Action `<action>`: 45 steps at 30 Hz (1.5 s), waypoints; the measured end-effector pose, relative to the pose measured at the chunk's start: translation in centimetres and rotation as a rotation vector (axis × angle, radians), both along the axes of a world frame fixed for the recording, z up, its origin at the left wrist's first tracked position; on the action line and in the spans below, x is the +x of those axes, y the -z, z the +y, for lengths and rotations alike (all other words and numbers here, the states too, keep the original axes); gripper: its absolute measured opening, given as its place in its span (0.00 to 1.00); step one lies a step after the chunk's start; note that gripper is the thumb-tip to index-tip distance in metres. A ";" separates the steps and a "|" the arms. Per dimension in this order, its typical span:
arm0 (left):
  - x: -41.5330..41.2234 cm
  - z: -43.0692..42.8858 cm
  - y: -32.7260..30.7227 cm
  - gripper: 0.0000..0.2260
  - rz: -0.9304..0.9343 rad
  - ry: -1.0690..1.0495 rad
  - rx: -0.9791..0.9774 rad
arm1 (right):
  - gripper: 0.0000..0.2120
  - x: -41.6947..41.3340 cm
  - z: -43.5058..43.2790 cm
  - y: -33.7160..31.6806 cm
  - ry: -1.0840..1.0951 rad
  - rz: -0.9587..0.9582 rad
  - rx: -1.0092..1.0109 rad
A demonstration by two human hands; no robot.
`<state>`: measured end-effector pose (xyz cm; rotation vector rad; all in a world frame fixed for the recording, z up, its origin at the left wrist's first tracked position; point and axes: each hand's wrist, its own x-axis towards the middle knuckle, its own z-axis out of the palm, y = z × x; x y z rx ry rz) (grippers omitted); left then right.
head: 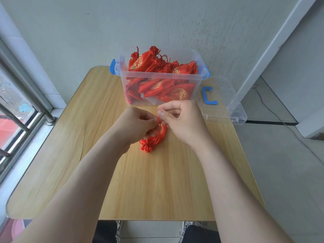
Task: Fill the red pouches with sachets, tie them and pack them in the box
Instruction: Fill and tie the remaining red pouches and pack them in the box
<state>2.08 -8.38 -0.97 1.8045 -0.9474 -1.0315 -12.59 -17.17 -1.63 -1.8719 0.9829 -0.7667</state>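
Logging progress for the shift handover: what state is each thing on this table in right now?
Left hand: pinches the drawstring.
Right hand: pinches the drawstring too.
Red pouch: mouth gathered, lying on the table under the hands.
Clear box: open, heaped with closed pouches.
Lid: off, lying right of the box.

Materials and finishes at the worktop.
Pouch: glossy red satin-like cloth, gold print; drawstring cord twisted. Storage box and lid: clear smooth plastic; latch and handle blue plastic. Table: pale wood-grain, matt. Window bar: shiny metal.
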 end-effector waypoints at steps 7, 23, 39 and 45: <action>0.4 -0.1 -0.3 0.09 0.153 0.119 0.015 | 0.04 -0.4 -0.4 0.5 0.002 0.058 -0.115; 0.9 -0.1 -0.3 0.08 0.180 -0.032 0.036 | 0.12 -0.8 0.5 -0.7 -0.110 0.097 -0.215; 0.2 -0.3 -1.1 0.06 0.282 -0.080 0.008 | 0.12 -0.5 0.8 0.1 -0.129 0.344 -0.431; 0.0 0.1 -0.8 0.15 -0.057 -0.058 0.015 | 0.09 -0.7 0.7 -0.1 -0.050 0.426 -0.191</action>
